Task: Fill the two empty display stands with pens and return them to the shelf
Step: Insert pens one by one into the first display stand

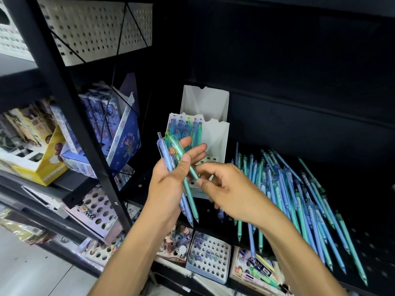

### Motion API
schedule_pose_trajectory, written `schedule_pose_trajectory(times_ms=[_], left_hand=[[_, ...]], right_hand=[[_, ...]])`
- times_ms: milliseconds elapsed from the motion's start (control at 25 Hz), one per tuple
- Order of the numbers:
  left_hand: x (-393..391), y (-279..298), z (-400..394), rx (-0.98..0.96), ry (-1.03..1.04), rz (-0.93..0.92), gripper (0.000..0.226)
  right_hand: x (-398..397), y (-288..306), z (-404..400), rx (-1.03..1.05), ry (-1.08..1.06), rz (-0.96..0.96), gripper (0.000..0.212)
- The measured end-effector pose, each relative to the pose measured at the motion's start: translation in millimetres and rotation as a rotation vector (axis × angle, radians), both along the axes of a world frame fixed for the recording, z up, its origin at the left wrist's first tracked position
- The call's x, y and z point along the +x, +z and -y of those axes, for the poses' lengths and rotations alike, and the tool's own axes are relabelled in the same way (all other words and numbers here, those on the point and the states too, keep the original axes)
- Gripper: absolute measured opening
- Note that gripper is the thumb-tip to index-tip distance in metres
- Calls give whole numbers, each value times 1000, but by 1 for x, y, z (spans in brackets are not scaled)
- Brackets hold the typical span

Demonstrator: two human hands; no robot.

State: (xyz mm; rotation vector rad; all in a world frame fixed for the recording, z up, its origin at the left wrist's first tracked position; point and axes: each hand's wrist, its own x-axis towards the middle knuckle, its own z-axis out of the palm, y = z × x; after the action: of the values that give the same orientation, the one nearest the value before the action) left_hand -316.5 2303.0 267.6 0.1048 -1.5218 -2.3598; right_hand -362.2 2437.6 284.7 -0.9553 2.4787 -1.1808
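Hands up front, both busy. The left hand grips a small bundle of pens, thumb clamped across the barrels, fingers half spread behind them, tips of the pens pointing down. The right hand comes in from the side and pinches one teal pen from that bundle between thumb and forefinger, other fingers curled under. Looks like the filling step is on: one pen being singled out for a hole.

Just behind the hands, the front display stand sits on the black shelf, a row of blue and green pens already standing at its back left, open holes showing lower down. Behind it, touching, a second white stand; no pens visible in it from here. To the right, a loose pile of pens lies spread on the shelf.

Next move, I'd say: draw that teal pen free, tip down, and drop it into a vacant hole.
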Motion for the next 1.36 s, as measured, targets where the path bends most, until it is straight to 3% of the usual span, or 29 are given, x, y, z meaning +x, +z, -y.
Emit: schedule_pose_trajectory(times_ms=[120,280,400,560,720,880,1000,1080,1160,1240,1360], left_hand=[[3,-2,8,-23,-20,-21,33],[2,-10,23,7,112,4,24],[2,-16,24,2,165,11,22],[5,-20,29,5,194,0,21],[8,-22,34,14,208,-10,20],[8,-20,32,24,204,-6,21],[9,-16,31,64,179,-12,20],[10,-13,29,112,143,-14,20],[9,-11,25,182,95,-20,19],[8,-10,21,251,63,-29,19],[6,-10,15,250,51,-39,21]], right_hand=[[-8,3,-11,26,-108,0,11],[-26,-2,-2,-272,-422,52,17],[-40,-11,24,-132,-456,-93,2],[-48,-19,49,160,-398,-227,8],[-51,-18,60,370,-361,-226,4],[-53,-10,70,466,-420,-109,11],[-39,-4,60,388,-462,-219,6],[-13,1,48,131,-499,-340,9],[16,6,41,-123,-334,-187,7],[29,1,38,-96,-146,-12,6],[22,-13,34,-58,-107,71,17]])
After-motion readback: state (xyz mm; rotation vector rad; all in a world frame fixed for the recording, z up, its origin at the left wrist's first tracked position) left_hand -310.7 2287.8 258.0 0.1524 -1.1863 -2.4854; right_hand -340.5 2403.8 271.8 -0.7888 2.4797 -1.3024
